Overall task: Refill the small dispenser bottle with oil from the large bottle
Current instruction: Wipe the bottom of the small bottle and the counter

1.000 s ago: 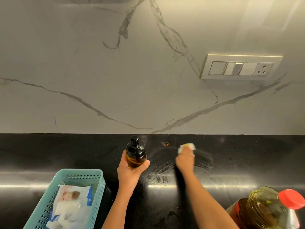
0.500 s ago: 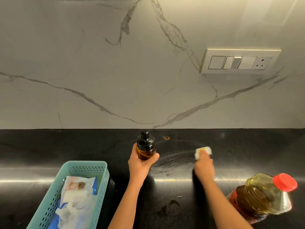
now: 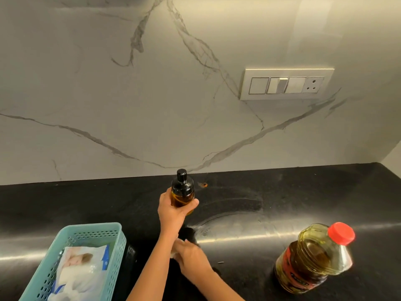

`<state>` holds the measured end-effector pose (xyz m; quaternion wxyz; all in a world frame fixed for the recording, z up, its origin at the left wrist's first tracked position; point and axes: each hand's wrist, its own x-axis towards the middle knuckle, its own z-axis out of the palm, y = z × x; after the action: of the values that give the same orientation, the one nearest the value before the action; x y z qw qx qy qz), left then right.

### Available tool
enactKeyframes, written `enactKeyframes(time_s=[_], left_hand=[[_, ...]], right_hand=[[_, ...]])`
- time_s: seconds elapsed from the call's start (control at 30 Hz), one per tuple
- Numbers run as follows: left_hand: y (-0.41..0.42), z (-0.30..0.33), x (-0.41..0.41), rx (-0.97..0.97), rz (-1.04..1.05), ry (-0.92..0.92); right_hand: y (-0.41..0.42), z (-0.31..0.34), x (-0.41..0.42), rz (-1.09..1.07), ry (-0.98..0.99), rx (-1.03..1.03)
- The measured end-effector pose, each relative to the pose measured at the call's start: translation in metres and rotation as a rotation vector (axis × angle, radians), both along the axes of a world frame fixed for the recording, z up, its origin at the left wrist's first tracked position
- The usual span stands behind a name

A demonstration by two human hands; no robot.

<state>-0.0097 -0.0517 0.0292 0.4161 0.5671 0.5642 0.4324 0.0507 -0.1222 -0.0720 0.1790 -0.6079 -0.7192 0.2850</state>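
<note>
- Since a moment ago my right hand (image 3: 191, 255) has come back from the far wipe marks to a spot close in front of me, just behind my left forearm; the small bottle is about where it was.
- Black countertop (image 3: 303, 192) runs the whole width — a curved smear shines on it between the two bottles.
- Marble backsplash (image 3: 108, 94) rises behind it, with a switch plate (image 3: 286, 83) up to the right.
- Teal basket (image 3: 112, 240) sits near left, holding a pack of wipes (image 3: 82, 263).
- Large oil bottle (image 3: 314, 257) stands upright at near right, red cap (image 3: 341, 233) on, well apart from both hands.
- My left hand (image 3: 171, 211) grips the small dispenser bottle (image 3: 181, 196) around its amber body, fingers and thumb wrapped round it — upright, black pump top on, held just above the counter near the backsplash.
- My right hand presses down on a white wipe (image 3: 174, 254); it is blurred, so I cannot tell whether the fingers curl around the wipe or lie flat on it.
- One small orange spot (image 3: 204, 184) lies on the counter just right of the pump top.
</note>
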Motion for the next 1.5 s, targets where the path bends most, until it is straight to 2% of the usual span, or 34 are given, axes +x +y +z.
enactKeyframes(time_s=[0.13,0.23,0.3,0.4,0.5,0.8,0.97,1.03,1.17,1.27,1.37,1.43,1.5], left_hand=[[0.013,-0.009,0.018,-0.022,-0.020,0.013],[0.024,-0.023,0.030,-0.036,-0.044,0.047],[0.030,-0.032,0.036,-0.047,-0.055,0.066],[0.036,-0.041,0.043,-0.055,-0.071,0.094],[0.042,-0.048,0.045,-0.067,-0.072,0.133],[0.050,-0.054,0.042,-0.077,-0.102,0.148],[0.048,-0.058,0.039,-0.121,-0.146,0.187],[0.039,-0.056,0.038,-0.175,-0.100,0.174],[-0.012,-0.044,0.036,-0.041,0.124,-0.015],[-0.059,-0.034,0.045,0.072,0.064,-0.144],[-0.090,-0.032,0.065,0.029,-0.338,-0.103],[-0.105,-0.028,0.084,-0.055,-0.708,-0.028],[-0.121,-0.020,0.105,-0.123,-0.970,0.041]], right_hand=[[-0.019,0.014,0.021,0.046,0.144,-0.140],[-0.035,0.025,0.039,0.062,0.399,-0.355],[-0.046,0.030,0.052,-0.038,0.575,-0.443],[-0.062,0.027,0.076,-0.293,0.842,-0.423],[-0.071,0.021,0.096,-0.488,0.965,-0.421],[-0.083,0.033,0.111,-0.617,1.158,-0.503],[-0.091,0.049,0.104,-0.735,1.419,-0.524],[-0.097,0.058,0.103,-0.738,1.471,-0.504],[-0.113,0.066,0.104,-0.752,1.361,-0.450],[-0.132,0.068,0.108,-0.734,1.166,-0.416],[-0.157,0.070,0.119,-0.704,1.051,-0.410],[-0.178,0.062,0.135,-0.743,0.914,-0.474],[-0.201,0.054,0.158,-0.809,0.752,-0.571]])
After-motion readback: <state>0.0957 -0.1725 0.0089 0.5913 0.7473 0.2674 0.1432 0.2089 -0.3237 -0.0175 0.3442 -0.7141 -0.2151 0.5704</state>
